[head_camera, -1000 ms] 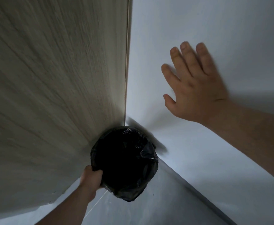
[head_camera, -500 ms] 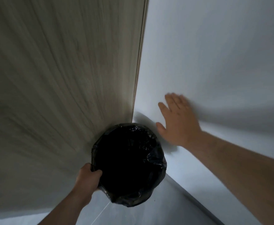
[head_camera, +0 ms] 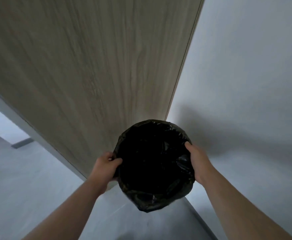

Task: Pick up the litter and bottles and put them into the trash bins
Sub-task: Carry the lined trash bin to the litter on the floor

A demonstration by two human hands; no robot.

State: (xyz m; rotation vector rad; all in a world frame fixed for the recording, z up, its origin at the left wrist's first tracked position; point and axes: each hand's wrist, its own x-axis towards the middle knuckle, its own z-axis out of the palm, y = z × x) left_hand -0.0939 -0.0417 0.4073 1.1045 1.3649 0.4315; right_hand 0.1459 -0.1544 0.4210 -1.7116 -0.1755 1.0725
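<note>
While the round bin lined with a black plastic bag (head_camera: 154, 163) sits low in the middle, the left hand (head_camera: 107, 164) grips its left rim and the right hand (head_camera: 198, 161) grips its right rim.

Premises recorded as an indoor room corner, a home or a plain office; which of the two cannot be told. A tall panel (head_camera: 89, 66) of pale wood grain, either a door or a cupboard side, is seen meeting a smooth white wall (head_camera: 245, 66) at a thin trim strip (head_camera: 181, 66). The floor (head_camera: 29, 170) is finished in plain grey, and a grey skirting board (head_camera: 202, 220) is run along the wall's foot. A round bin (head_camera: 159, 122), lined with a black plastic bag (head_camera: 150, 201), is seen at the corner. At the left an opening is noted, with a further white wall and a like skirting strip (head_camera: 22, 142) beyond it.
</note>
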